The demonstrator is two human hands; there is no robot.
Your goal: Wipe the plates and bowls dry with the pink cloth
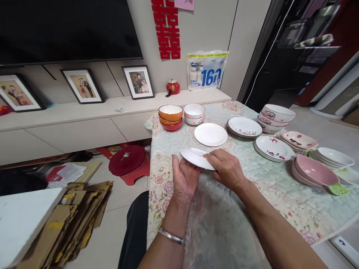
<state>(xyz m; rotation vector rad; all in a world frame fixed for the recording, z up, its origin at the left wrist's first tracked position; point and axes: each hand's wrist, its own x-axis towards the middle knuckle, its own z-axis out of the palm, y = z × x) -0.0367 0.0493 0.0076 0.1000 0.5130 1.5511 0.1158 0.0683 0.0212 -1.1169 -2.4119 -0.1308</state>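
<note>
"What's being held?"

"A smooth, round white plate (193, 157), tilted above the tablecloth (165, 144). The right hand (228, 168) grips its rim, thumb on top. The left hand (185, 177) is spread palm up, thumb well apart, fingers reaching under the plate; I can't tell how firmly they touch."

"And the cloth?"

"Quilted, printed with flowers."

"Anything in the way?"

"A flat white dish (211, 134) lies just beyond, between the plate and two stacks: orange and red bowls (170, 116), and red-rimmed bowls (194, 112). Rightward crowd dark-edged plates (244, 126), flower-printed plates (275, 148) and rounded pink bowls (314, 170)."
</note>
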